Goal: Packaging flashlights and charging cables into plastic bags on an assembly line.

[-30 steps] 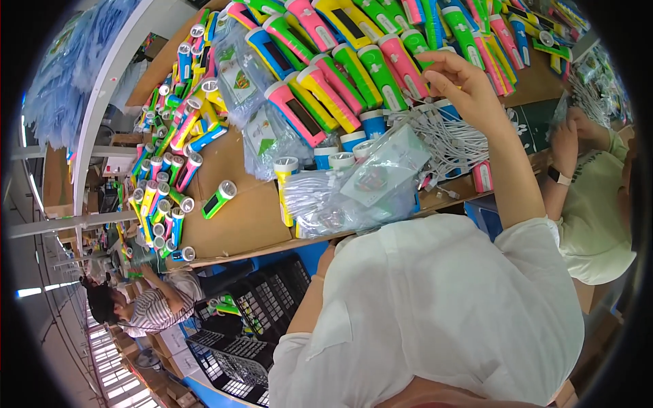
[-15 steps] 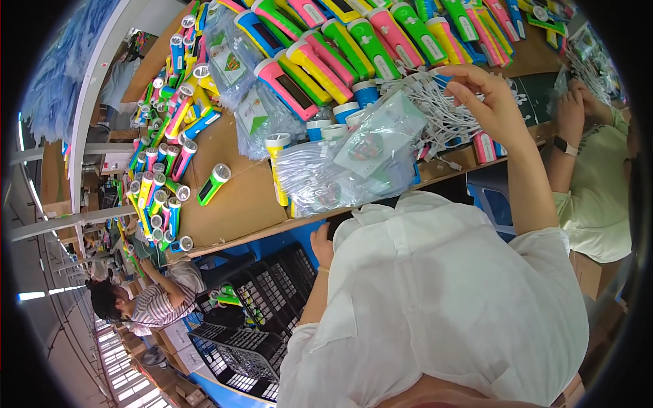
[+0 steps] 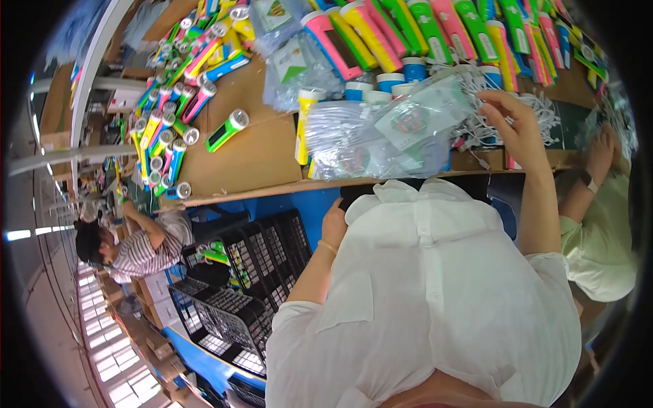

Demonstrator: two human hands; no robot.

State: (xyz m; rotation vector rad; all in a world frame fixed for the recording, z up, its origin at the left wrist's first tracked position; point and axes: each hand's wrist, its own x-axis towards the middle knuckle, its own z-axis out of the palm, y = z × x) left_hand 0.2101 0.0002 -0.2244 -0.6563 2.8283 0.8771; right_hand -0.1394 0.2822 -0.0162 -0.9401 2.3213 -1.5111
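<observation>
My right hand (image 3: pixel 520 129) is raised over the table edge beside a tangle of white cables (image 3: pixel 541 109). Its thumb and forefinger are bent but apart, and I see nothing between them. Down at my waist, below the table edge, is my left hand (image 3: pixel 333 222); its fingers are mostly hidden by my shirt. Clear plastic bags (image 3: pixel 340 146) lie stacked at the table edge in front of me. On top is a bag with a printed card (image 3: pixel 407 126) inside. A yellow flashlight (image 3: pixel 306 136) with a white head stands just left of the stack.
Rows of colourful flashlights (image 3: pixel 435 30) fill the back of the cardboard-covered table (image 3: pixel 258 156). More flashlights (image 3: pixel 160 129) are heaped at left, near a single green one (image 3: pixel 228 130). Black crates (image 3: pixel 238 285) stand below left. A person (image 3: pixel 149 248) works at left, another person (image 3: pixel 602 238) at right.
My view has shifted, so the table and its contents sit farther right and higher. My right hand stays raised near the cables, its fingers slightly more curled. The left hand remains low.
</observation>
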